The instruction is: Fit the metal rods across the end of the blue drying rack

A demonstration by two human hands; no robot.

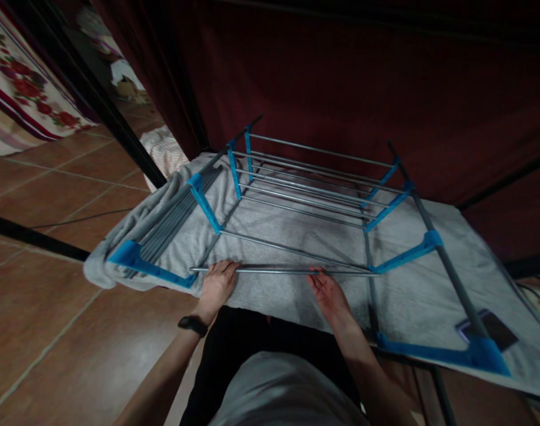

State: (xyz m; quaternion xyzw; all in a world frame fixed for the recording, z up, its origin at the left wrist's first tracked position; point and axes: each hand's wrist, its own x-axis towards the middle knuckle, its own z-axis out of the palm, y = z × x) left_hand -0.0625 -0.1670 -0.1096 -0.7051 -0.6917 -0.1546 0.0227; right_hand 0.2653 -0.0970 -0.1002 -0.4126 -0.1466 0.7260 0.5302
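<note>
A folding drying rack (pixel 305 195) with grey metal rods and blue plastic joints lies on a grey towel (pixel 421 290). A loose metal rod (pixel 283 271) runs across its near side. My left hand (pixel 217 285) grips the rod near its left end, fingers curled over it. My right hand (pixel 328 294) holds the same rod further right, fingers wrapped under it. A black band sits on my left wrist (pixel 192 325).
The towel covers a raised surface in front of a dark red curtain (pixel 341 71). Brown floor tiles (pixel 43 284) lie to the left. A dark phone-like object (pixel 492 329) rests on the towel at the right. A flowered cloth (pixel 25 83) hangs at the far left.
</note>
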